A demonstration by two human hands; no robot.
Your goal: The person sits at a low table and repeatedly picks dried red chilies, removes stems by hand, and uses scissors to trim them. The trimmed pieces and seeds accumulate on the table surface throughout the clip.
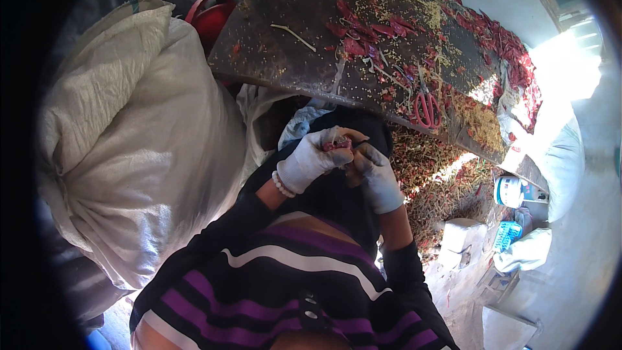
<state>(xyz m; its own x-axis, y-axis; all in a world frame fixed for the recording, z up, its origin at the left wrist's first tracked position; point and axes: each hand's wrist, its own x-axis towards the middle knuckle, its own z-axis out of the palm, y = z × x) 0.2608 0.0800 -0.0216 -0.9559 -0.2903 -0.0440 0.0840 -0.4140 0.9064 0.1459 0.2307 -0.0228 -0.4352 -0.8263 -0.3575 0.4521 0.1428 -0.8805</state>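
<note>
My left hand (pixel 313 158), in a white glove with a beaded bracelet at the wrist, holds a crumpled dark red piece, apparently dried chili pepper (pixel 338 144), above my lap. Close against it is my right hand (pixel 380 177), also in a stained white glove. Its fingers are bent inward near the left fingertips; what lies between them is hidden and blurred. Beyond my hands, scissors with red handles (pixel 427 109) rest at the near edge of the dark table (pixel 262 61). Opened dried red chilies (pixel 357 34) lie farther back, among scattered pale seeds.
A large, full woven sack (pixel 160 155) stands close on my left. Chili stems and scraps (pixel 437 189) cover the floor to the right. More red chilies (pixel 505 41) are heaped along the table's far side. A white bucket (pixel 509 192) and a pale block (pixel 461 243) stand at right.
</note>
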